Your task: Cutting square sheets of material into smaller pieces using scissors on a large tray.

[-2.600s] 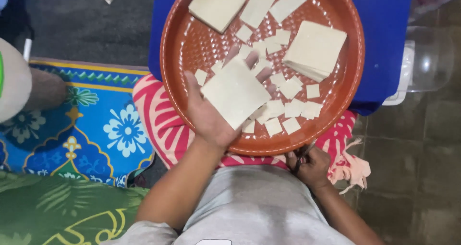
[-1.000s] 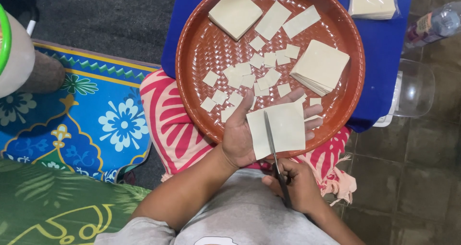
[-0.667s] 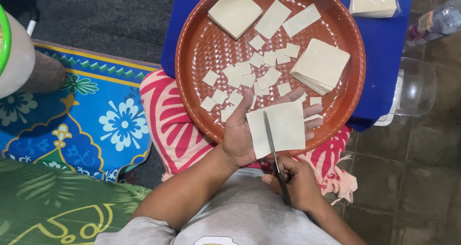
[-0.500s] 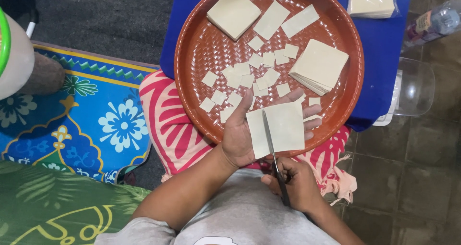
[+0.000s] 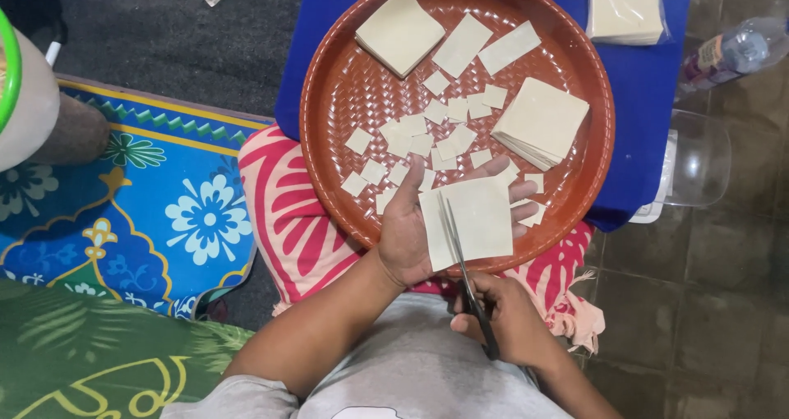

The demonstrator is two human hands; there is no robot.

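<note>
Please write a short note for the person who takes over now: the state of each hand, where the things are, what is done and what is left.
Left hand: holds a square wrapper sheet flat over the tray rim.
Right hand: grips scissors, blades partway into the sheet.
Done: many small cut squares lie in the tray.
Left: this cut; the stack of sheets and another stack are uncut.

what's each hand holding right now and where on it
The left hand supports a square dough sheet flat from beneath. The right hand grips scissors by the handles.
</note>
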